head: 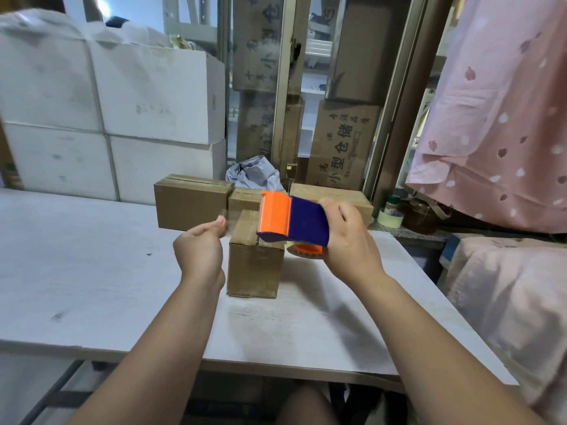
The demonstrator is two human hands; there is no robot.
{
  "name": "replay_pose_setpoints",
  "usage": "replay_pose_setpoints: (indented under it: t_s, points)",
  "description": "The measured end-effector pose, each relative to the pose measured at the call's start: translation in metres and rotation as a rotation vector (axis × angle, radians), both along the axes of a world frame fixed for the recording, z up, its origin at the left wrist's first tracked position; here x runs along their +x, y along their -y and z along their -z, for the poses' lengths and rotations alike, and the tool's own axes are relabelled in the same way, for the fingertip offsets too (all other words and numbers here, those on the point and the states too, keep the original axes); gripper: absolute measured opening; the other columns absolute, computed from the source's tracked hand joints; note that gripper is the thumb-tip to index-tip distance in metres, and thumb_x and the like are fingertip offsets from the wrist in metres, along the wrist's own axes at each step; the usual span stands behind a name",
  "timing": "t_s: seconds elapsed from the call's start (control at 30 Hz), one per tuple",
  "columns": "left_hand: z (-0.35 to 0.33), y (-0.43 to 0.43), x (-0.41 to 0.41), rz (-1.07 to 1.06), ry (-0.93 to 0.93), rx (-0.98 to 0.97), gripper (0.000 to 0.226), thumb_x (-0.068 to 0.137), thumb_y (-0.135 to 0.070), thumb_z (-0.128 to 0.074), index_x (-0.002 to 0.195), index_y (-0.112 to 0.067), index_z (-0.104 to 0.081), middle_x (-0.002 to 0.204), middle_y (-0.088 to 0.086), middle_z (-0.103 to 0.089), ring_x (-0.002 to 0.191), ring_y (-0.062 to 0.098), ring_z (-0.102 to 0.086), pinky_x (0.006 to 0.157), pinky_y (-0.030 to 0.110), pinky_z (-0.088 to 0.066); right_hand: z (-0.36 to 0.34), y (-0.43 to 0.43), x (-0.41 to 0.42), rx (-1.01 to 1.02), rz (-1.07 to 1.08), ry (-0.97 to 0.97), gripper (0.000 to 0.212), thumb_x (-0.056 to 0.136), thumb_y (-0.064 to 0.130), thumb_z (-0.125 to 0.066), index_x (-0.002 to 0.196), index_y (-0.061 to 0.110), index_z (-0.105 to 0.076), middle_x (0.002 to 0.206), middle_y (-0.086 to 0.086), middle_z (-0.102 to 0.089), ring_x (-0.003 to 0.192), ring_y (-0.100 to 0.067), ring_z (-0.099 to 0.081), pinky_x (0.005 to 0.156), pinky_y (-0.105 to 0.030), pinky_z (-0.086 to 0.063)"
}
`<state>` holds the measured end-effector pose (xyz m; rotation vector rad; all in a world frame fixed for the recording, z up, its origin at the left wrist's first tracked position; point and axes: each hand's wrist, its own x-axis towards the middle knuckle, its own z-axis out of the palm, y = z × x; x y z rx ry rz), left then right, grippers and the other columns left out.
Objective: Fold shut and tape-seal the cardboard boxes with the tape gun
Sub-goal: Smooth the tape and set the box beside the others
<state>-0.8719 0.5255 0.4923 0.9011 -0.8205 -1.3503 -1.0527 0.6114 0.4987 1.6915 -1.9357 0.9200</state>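
The right hand grips the orange-and-blue tape gun, fingers wrapped round its blue body, and holds it over the top right edge of a small closed cardboard box standing on the white counter. The left hand hovers just left of the box, its fingers curled inward with the thumb forward; whether they hold anything cannot be told. Three more cardboard boxes sit behind.

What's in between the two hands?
In the head view, a small cardboard box stands on the table between the left hand and the right hand, which holds the tape gun at its top.
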Motion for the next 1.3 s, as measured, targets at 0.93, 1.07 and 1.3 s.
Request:
replay_pose_setpoints:
  t_s: [0.93,1.07,1.3]
  points:
    - [0.016,0.003,0.003,0.013,0.092,0.154,0.013,0.084,-0.018,-0.071,0.088,-0.006,-0.068,0.082,0.002,-0.066,0.071,0.002,-0.058,0.072,0.02,-0.036,0.007,0.005,-0.014,0.027,-0.015,0.368,0.058,0.073,-0.009,-0.06,0.123,0.02,-0.051,0.109,0.0,-0.052,0.095,-0.015,-0.046,0.075,-0.025,-0.04]
    - [0.017,0.002,0.002,0.029,0.06,0.182,0.011,0.084,-0.016,-0.069,0.089,-0.006,-0.067,0.076,-0.002,-0.064,0.068,0.0,-0.058,0.078,0.023,-0.034,0.011,0.009,-0.016,0.063,-0.015,0.36,0.057,0.075,-0.009,-0.06,0.123,0.02,-0.05,0.108,0.0,-0.05,0.094,-0.014,-0.044,0.074,-0.025,-0.039]
    - [0.02,0.006,0.003,0.051,0.05,0.229,0.008,0.085,-0.012,-0.066,0.078,-0.01,-0.065,0.074,-0.003,-0.064,0.064,-0.002,-0.055,0.083,0.023,-0.033,0.031,0.013,-0.019,0.109,-0.029,0.409,0.057,0.074,-0.013,-0.051,0.116,0.025,-0.049,0.103,0.0,-0.052,0.09,-0.018,-0.049,0.069,-0.028,-0.041]
